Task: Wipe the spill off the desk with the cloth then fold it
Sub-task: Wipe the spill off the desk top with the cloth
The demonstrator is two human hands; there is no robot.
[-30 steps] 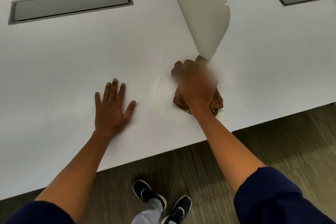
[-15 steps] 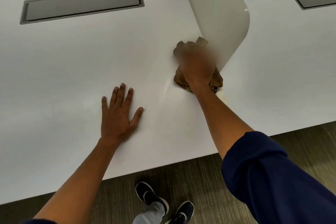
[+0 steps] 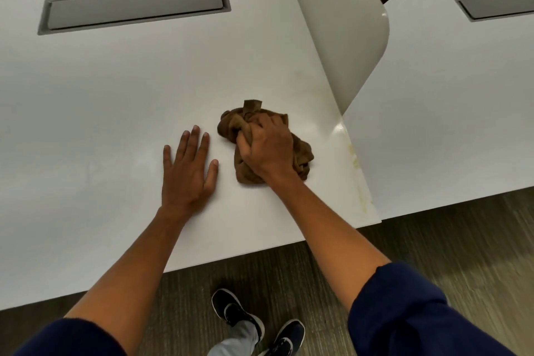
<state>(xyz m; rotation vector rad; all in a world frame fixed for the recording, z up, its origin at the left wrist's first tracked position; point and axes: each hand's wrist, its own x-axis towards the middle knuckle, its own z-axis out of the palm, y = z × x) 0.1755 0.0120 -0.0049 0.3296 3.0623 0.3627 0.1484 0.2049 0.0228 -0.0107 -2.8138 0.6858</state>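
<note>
A crumpled brown cloth (image 3: 302,153) lies bunched on the white desk (image 3: 115,89), a little right of its middle. My right hand (image 3: 267,147) presses down on the cloth with its fingers closed into the fabric. My left hand (image 3: 187,170) rests flat on the desk just left of the cloth, fingers spread, holding nothing. A faint yellowish stain (image 3: 354,159) runs along the desk's right edge, to the right of the cloth.
A curved white divider panel (image 3: 341,37) stands upright at the desk's right side, with a second white desk (image 3: 448,110) beyond it. Grey cable hatches (image 3: 133,6) are set into both desks at the back. My dark shoes (image 3: 254,326) stand on the floor below the front edge.
My right hand has dragged the cloth from beside the divider leftward and toward me, close to my left hand. My left hand has stayed flat on the desk.
</note>
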